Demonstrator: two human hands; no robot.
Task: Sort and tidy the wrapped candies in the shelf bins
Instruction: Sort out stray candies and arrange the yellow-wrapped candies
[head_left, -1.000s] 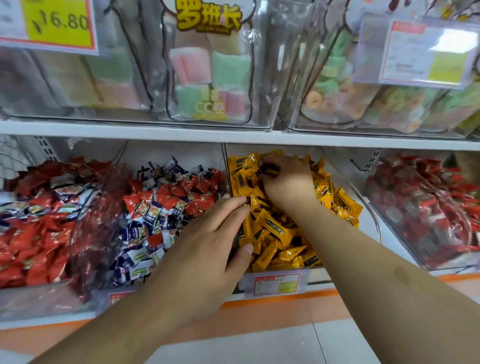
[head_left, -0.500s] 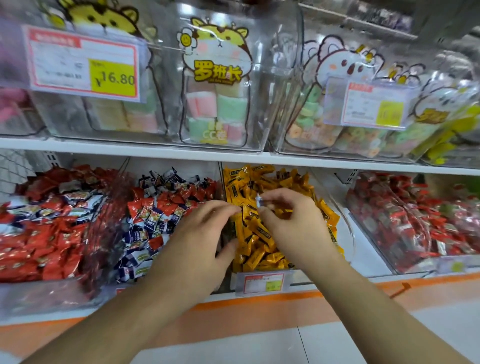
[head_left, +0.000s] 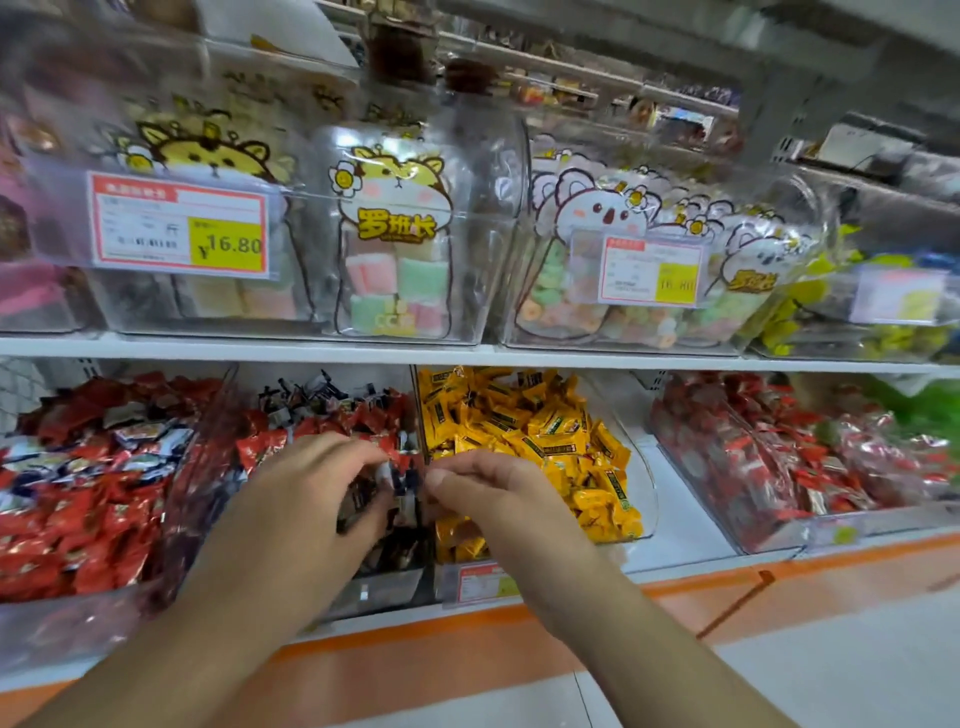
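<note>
On the lower shelf, a clear bin of yellow wrapped candies (head_left: 524, 426) stands right of a bin of mixed red and blue-white candies (head_left: 322, 410). My left hand (head_left: 306, 499) hovers over the mixed bin with curled fingers, its fingertips pinching a blue-and-white candy (head_left: 387, 474) beside the clear divider wall (head_left: 422, 415). My right hand (head_left: 498, 499) is over the front of the yellow bin. Its thumb and forefinger are pressed together at the divider. Blur hides whether they hold a candy.
More red candies fill the far-left bin (head_left: 88, 499) and the far-right bin (head_left: 779, 462). The upper shelf (head_left: 467, 356) holds clear bins of bagged marshmallows (head_left: 395, 275) and ring gummies (head_left: 561, 312), with price tags (head_left: 179, 231). An orange strip (head_left: 415, 654) edges the shelf base.
My right hand drew back from the rear of the yellow bin to its front left corner. My left hand slid right to meet it at the divider. The view tilted upward.
</note>
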